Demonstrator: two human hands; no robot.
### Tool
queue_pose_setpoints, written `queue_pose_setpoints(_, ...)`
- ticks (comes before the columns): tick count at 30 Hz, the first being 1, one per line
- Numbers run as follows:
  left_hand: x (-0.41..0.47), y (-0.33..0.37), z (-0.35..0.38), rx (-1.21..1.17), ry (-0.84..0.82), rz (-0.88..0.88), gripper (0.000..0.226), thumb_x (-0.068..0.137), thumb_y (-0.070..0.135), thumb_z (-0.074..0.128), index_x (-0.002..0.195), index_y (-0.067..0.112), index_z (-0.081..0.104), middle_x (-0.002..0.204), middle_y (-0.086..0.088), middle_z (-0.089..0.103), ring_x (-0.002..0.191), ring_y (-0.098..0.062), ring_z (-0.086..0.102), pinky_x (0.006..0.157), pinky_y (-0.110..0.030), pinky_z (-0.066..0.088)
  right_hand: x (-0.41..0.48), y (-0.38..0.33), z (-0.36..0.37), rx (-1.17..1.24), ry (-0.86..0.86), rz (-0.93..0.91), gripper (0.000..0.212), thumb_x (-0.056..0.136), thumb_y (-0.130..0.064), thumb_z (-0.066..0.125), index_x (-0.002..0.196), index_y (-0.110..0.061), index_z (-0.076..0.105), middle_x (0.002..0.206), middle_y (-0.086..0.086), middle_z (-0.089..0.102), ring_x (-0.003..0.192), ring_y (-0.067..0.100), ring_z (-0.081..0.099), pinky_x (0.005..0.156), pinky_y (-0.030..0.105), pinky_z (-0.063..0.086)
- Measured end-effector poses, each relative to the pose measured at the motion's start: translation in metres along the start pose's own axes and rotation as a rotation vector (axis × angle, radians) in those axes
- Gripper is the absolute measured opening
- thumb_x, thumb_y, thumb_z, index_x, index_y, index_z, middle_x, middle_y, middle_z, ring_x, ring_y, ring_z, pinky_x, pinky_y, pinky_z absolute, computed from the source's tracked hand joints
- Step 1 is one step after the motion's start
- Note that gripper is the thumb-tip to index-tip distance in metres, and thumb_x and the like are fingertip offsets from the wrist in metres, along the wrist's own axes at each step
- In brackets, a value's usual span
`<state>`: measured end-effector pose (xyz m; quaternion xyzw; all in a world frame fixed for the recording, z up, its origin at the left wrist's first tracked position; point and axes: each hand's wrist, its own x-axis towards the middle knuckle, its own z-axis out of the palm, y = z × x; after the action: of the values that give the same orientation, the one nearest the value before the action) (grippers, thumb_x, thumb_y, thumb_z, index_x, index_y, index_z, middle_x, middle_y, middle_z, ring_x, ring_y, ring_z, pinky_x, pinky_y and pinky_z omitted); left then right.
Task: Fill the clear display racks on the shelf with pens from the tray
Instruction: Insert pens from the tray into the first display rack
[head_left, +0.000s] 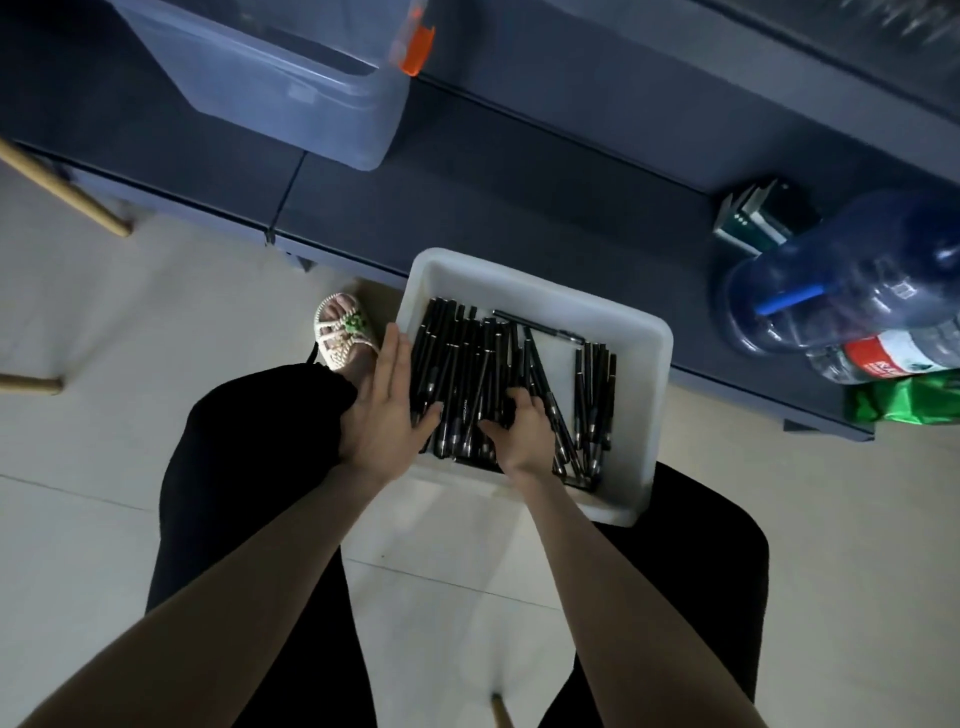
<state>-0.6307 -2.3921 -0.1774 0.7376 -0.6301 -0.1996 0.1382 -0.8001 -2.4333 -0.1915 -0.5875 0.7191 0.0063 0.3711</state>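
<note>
Head cam: white tray (649, 364) sat across the person's knees, loaded with black pens (467, 358); left hand (387, 410) lay flat and open along the tray's left wall, thumb on the pens; right hand (519, 434) had fingers curled down into the pile, gripping a few; clear bin (291, 88) sat up on the dark shelf (519, 208).
</note>
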Motion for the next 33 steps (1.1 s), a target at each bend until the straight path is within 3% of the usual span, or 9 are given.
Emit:
queue_pose_setpoints(6, 0.0, -0.002, 0.001, 0.016, 0.025, 0.01, 0.087, 0.079, 0.041, 0.066, 0.144, 0.001, 0.024, 0.154, -0.011, 0.021, 0.116, -0.038, 0.053, 0.052, -0.036, 0.056, -0.003, 0.002, -0.006, 0.08, 0.054, 0.049, 0.031, 0.088, -0.025, 0.065, 0.113, -0.009, 0.06, 0.101, 0.011, 0.068, 0.097, 0.028, 0.062, 0.071, 0.028, 0.043)
queue_pose_setpoints(9, -0.001, -0.001, -0.002, -0.027, -0.013, 0.007, 0.087, 0.08, 0.037, 0.066, 0.146, 0.001, 0.022, 0.156, -0.01, 0.016, 0.122, -0.038, 0.047, 0.069, -0.043, 0.057, -0.01, -0.001, -0.016, 0.162, 0.091, 0.054, 0.024, 0.089, -0.023, 0.064, 0.103, -0.004, 0.064, 0.094, 0.013, 0.069, 0.092, 0.029, 0.063, 0.071, 0.027, 0.044)
queue_pose_setpoints(12, 0.002, 0.004, -0.011, -0.07, -0.049, -0.027, 0.082, 0.085, 0.035, 0.063, 0.147, 0.004, 0.019, 0.157, -0.008, 0.009, 0.134, -0.035, 0.03, 0.1, -0.052, 0.039, -0.019, -0.009, -0.037, 0.224, 0.114, 0.023, 0.02, 0.089, -0.015, 0.063, 0.098, 0.003, 0.065, 0.094, 0.017, 0.069, 0.091, 0.028, 0.064, 0.077, 0.029, 0.047)
queue_pose_setpoints(16, 0.014, 0.026, -0.045, -0.097, -0.009, 0.071, 0.07, 0.09, 0.033, 0.056, 0.147, 0.012, 0.021, 0.156, -0.003, 0.014, 0.136, -0.028, 0.021, 0.108, -0.05, 0.03, -0.026, -0.02, -0.081, 0.191, 0.053, -0.087, 0.021, 0.093, -0.008, 0.057, 0.109, 0.002, 0.065, 0.102, 0.016, 0.066, 0.088, 0.021, 0.06, 0.081, 0.021, 0.043)
queue_pose_setpoints(18, 0.026, 0.04, -0.067, -0.091, 0.008, 0.194, 0.066, 0.093, 0.031, 0.053, 0.148, 0.016, 0.021, 0.156, -0.002, 0.014, 0.137, -0.026, 0.02, 0.107, -0.048, 0.03, -0.031, -0.031, -0.11, 0.214, 0.059, -0.171, 0.022, 0.09, -0.004, 0.059, 0.11, -0.001, 0.067, 0.104, 0.011, 0.063, 0.087, 0.016, 0.058, 0.081, 0.014, 0.04)
queue_pose_setpoints(21, 0.049, 0.06, -0.102, -0.131, -0.006, 0.332, 0.056, 0.093, 0.026, 0.054, 0.145, 0.017, 0.032, 0.151, -0.003, 0.03, 0.136, -0.025, 0.028, 0.107, -0.051, 0.032, -0.047, -0.057, -0.159, 0.341, 0.127, -0.294, 0.018, 0.083, -0.001, 0.068, 0.1, -0.006, 0.072, 0.087, -0.001, 0.061, 0.069, -0.003, 0.058, 0.077, 0.012, 0.043)
queue_pose_setpoints(25, 0.069, 0.087, -0.149, -0.267, -0.022, 0.372, 0.038, 0.094, 0.017, 0.053, 0.131, 0.011, 0.052, 0.125, -0.008, 0.058, 0.11, -0.024, 0.057, 0.093, -0.035, 0.044, -0.069, -0.101, -0.221, 0.661, 0.226, -0.414, 0.024, 0.073, 0.009, 0.073, 0.079, -0.013, 0.066, 0.075, 0.006, 0.063, 0.071, 0.018, 0.061, 0.075, 0.035, 0.053)
queue_pose_setpoints(28, 0.081, 0.109, -0.182, -0.399, 0.03, 0.408, 0.023, 0.093, 0.012, 0.055, 0.113, 0.007, 0.064, 0.096, -0.006, 0.068, 0.086, -0.018, 0.063, 0.075, -0.022, 0.044, -0.081, -0.134, -0.257, 0.8, 0.322, -0.513, 0.029, 0.074, 0.009, 0.072, 0.084, -0.014, 0.058, 0.072, 0.005, 0.062, 0.07, 0.018, 0.062, 0.07, 0.027, 0.055)
queue_pose_setpoints(33, 0.111, 0.14, -0.221, -0.548, 0.067, 0.427, 0.013, 0.092, 0.011, 0.057, 0.097, 0.003, 0.065, 0.081, -0.006, 0.069, 0.077, -0.01, 0.066, 0.077, -0.024, 0.049, -0.085, -0.181, -0.302, 0.765, 0.432, -0.677, 0.033, 0.076, 0.005, 0.072, 0.102, -0.008, 0.057, 0.073, -0.001, 0.066, 0.068, 0.006, 0.062, 0.077, 0.024, 0.053)
